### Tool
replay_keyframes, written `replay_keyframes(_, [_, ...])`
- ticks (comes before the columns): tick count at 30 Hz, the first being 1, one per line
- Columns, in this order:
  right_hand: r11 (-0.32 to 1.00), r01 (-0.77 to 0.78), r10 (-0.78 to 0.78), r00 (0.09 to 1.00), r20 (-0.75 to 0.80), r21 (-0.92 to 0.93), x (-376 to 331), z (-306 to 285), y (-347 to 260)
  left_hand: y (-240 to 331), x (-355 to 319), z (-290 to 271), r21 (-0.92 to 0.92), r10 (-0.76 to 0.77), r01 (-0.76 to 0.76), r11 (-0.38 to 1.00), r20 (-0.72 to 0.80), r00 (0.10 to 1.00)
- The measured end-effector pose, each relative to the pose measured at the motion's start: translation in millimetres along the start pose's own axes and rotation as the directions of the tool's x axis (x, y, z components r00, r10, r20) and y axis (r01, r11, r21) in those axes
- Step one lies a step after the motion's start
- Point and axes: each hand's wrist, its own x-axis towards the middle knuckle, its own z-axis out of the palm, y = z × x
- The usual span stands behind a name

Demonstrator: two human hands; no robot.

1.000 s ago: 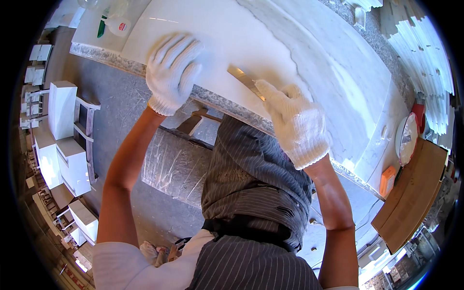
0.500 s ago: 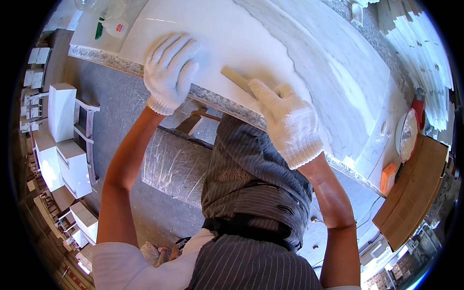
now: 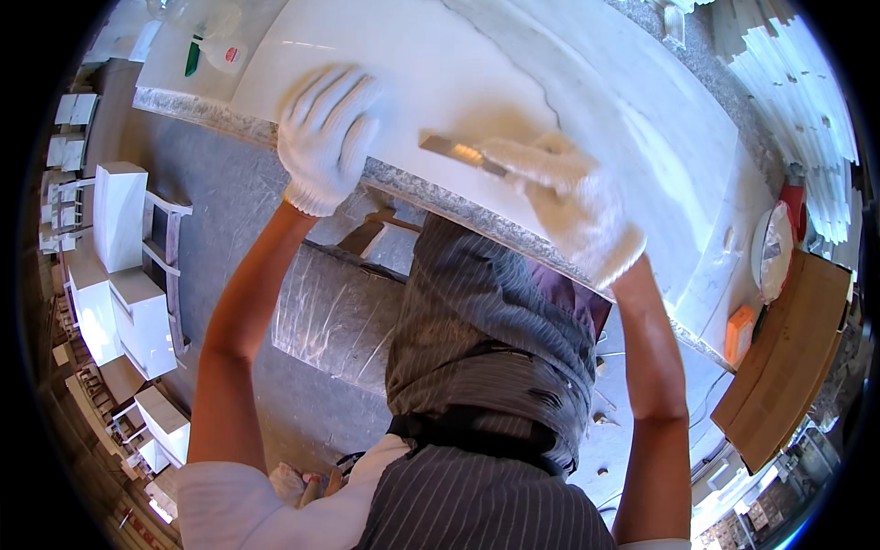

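A white marble slab (image 3: 394,119) with grey veins lies across the worktop in front of me. My left hand (image 3: 332,128), in a white knit glove, rests flat near the slab's front edge, fingers stretched out and holding nothing. In my gloved right hand (image 3: 573,192), slightly smeared by motion, is a flat narrow scraper (image 3: 451,148). Its shiny blade sticks out to the left, low over the slab or touching it; I cannot tell which. The glove hides its rear end.
At the far left are a spray bottle (image 3: 220,55) and a green object (image 3: 192,57). To the right sit an orange block (image 3: 738,332), a white round container (image 3: 773,252) and a brown cardboard box (image 3: 788,348). White blocks (image 3: 119,215) stand on the left.
My right hand has shifted right and turned, and its wrist has swung outward. The scraper has tilted flatter and now catches light. My left hand has stayed in place.
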Motion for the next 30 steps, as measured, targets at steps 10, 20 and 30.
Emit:
replay_keyframes(10, [0.997, 0.006, 0.006, 0.989, 0.148, -0.080, 24, -7, 4, 0, -1, 1, -0.003, -0.012, 0.012, 1.000, -0.001, 1.000])
replay_keyframes(20, [0.984, 0.103, -0.071, 0.974, 0.213, -0.146, 23, -1, 14, -1, -2, -1, 0.012, 0.002, -0.002, 1.000, 0.007, 1.000])
replay_keyframes(30, [0.972, 0.129, -0.060, 0.946, 0.319, -0.198, 30, -5, 9, -1, 0, -2, -0.017, 0.001, -0.001, 1.000, 0.011, 1.000])
